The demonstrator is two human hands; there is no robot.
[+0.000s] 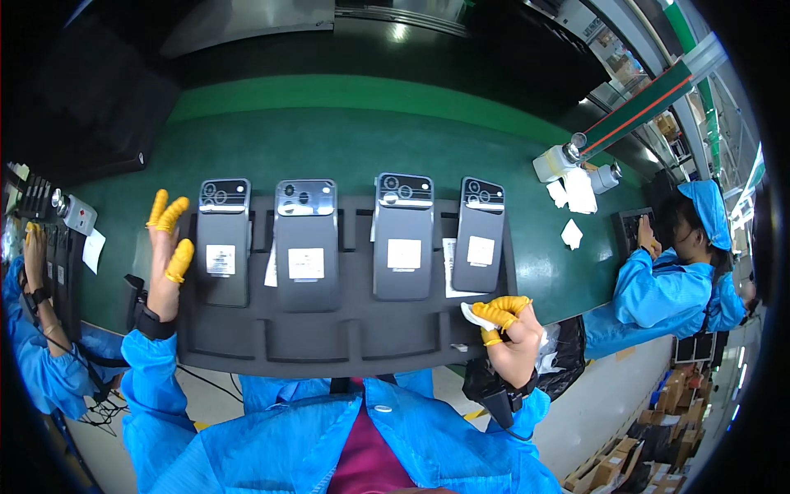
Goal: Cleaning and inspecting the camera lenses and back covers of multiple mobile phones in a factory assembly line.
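Several dark smartphones lie back side up in a row on a black compartment tray (271, 365), each with a white label on its back. From left to right these are the first phone (224, 286), the second phone (308, 293), the third phone (403, 284) and the fourth phone (480, 278). Beside the tray's left edge, my left hand (168, 251) is open and empty, its fingertips in yellow finger cots. My right hand (512, 333), also in yellow cots, pinches a small white wipe (471, 315) above the tray's near right corner.
On the green bench (346, 136), white dispenser bottles (550, 165) and loose wipes (580, 193) sit at the right. A black bag (568, 354) hangs near my right wrist. Co-workers in blue work at the right (671, 284) and left (53, 362). Cardboard boxes (613, 465) stand on the floor.
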